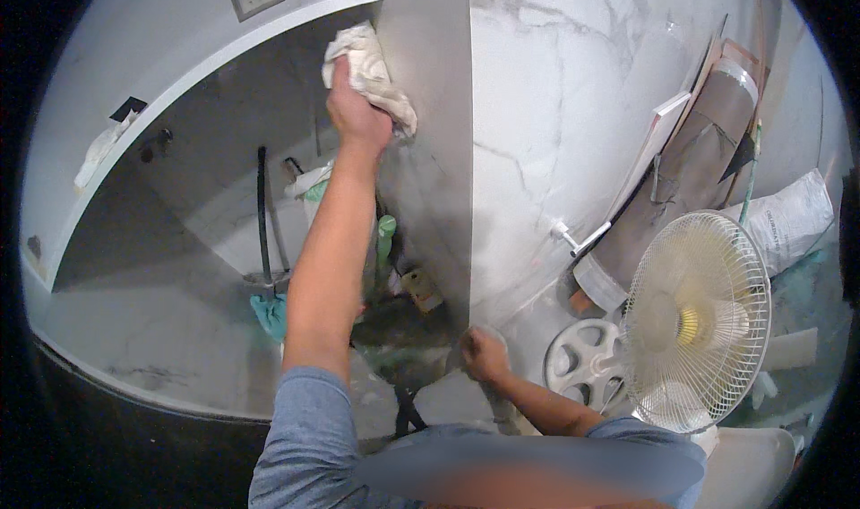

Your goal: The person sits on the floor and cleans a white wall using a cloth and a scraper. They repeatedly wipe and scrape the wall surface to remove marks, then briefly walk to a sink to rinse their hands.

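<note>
My left hand (356,119) is raised on an outstretched arm, its fingers closed round a crumpled white cloth (365,65). The cloth lies against the upper part of a smooth grey panel (434,115), beside the inner corner of a recess. Lower down, my right hand (485,355) is curled closed close to the bottom of the panel's front edge. Whatever its fingers may hold is hidden.
White marbled wall (555,106) to the right carries a small white valve (573,238). A caged fan (699,321) stands near my right arm, with a filled sack (793,218) behind it. Inside the recess are a black hose (263,204) and a teal cloth (269,315).
</note>
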A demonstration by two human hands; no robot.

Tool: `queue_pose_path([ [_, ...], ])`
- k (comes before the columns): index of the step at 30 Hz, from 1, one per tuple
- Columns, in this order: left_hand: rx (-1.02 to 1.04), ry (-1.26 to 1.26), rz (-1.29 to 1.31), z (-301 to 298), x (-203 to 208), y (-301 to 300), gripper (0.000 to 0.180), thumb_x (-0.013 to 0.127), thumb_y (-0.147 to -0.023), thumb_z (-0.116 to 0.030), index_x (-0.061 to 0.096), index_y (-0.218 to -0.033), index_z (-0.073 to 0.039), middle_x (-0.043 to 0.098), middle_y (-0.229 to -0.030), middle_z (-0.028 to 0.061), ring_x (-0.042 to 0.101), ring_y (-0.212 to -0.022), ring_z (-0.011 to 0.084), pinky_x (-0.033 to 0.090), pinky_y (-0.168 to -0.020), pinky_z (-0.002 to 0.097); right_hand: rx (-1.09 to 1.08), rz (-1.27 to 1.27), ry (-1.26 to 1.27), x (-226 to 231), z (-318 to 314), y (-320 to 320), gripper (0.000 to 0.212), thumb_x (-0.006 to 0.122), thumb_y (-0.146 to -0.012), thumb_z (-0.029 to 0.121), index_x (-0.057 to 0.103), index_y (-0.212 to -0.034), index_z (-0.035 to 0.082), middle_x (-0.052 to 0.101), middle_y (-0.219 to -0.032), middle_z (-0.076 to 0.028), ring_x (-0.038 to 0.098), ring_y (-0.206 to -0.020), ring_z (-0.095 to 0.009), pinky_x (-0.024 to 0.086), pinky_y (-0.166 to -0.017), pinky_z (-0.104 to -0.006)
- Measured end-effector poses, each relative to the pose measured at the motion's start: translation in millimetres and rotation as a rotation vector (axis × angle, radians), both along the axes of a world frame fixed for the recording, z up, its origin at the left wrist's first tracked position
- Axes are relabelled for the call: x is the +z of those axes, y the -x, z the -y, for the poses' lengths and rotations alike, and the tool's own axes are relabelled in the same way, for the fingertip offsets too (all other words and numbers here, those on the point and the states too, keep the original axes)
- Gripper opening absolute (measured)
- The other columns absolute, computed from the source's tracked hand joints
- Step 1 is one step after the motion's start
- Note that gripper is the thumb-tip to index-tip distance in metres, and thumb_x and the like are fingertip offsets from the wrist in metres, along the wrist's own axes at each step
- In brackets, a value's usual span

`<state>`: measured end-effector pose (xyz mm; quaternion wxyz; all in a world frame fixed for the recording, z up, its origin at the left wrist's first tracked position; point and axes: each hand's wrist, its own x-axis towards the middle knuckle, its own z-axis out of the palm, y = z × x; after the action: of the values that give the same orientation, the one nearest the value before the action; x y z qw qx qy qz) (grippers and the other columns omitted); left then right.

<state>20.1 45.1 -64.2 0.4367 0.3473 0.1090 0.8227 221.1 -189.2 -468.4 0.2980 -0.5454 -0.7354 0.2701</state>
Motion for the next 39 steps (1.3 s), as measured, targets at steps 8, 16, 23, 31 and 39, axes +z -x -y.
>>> queue_pose_path([
  [8,0.021,0.005,-0.003,-11,-9,27,0.049,0.045,-0.106,-0.03,0.049,-0.147,-0.002,0.056,-0.146,0.0192,0.053,-0.137,0.0382,0.041,-0.118,0.0529,-0.025,-0.073,-0.011,1,-1,-15,0.017,0.07,-0.086,0.014,0.064,-0.1,0.008,0.069,-0.094,-0.019,0.067,-0.087,-0.043,0.053,-0.076,-0.0502],
  [16,0.022,0.059,-0.369,5,10,75,0.035,0.056,-0.106,-0.026,0.06,-0.135,-0.006,0.072,-0.107,0.009,0.069,-0.092,0.0233,0.06,-0.088,0.0408,-0.062,-0.157,-0.015,-5,4,-17,0.015,0.069,-0.086,0.014,0.063,-0.098,0.007,0.068,-0.091,-0.019,0.067,-0.086,-0.043,0.053,-0.075,-0.0496],
  [23,1.039,0.159,-0.536,-20,15,-21,0.017,0.07,-0.093,-0.01,0.068,-0.106,0.002,0.067,-0.102,0.0098,0.065,-0.095,0.0232,0.051,-0.086,0.036,-0.074,-0.096,0.005,-4,0,-20,0.015,0.07,-0.085,0.013,0.064,-0.097,0.007,0.067,-0.092,-0.019,0.065,-0.085,-0.042,0.053,-0.075,-0.0472],
  [31,1.247,-0.014,-0.659,-15,11,-19,0.01,0.065,-0.089,-0.001,0.073,-0.095,-0.002,0.065,-0.107,0.0148,0.065,-0.097,0.0319,0.051,-0.088,0.041,-0.039,-0.067,-0.066,-17,1,-13,0.016,0.07,-0.085,0.013,0.066,-0.099,0.008,0.068,-0.094,-0.017,0.067,-0.088,-0.041,0.054,-0.078,-0.0477],
  [39,0.998,-0.036,-0.879,2,-11,-47,0.058,0.035,-0.111,-0.03,0.042,-0.15,0.013,0.034,-0.161,0.032,0.034,-0.151,0.0428,0.026,-0.124,0.0444,-0.04,-0.088,0.026,5,6,-11,0.016,0.07,-0.084,0.013,0.065,-0.098,0.008,0.069,-0.094,-0.017,0.068,-0.088,-0.04,0.054,-0.078,-0.0471],
])
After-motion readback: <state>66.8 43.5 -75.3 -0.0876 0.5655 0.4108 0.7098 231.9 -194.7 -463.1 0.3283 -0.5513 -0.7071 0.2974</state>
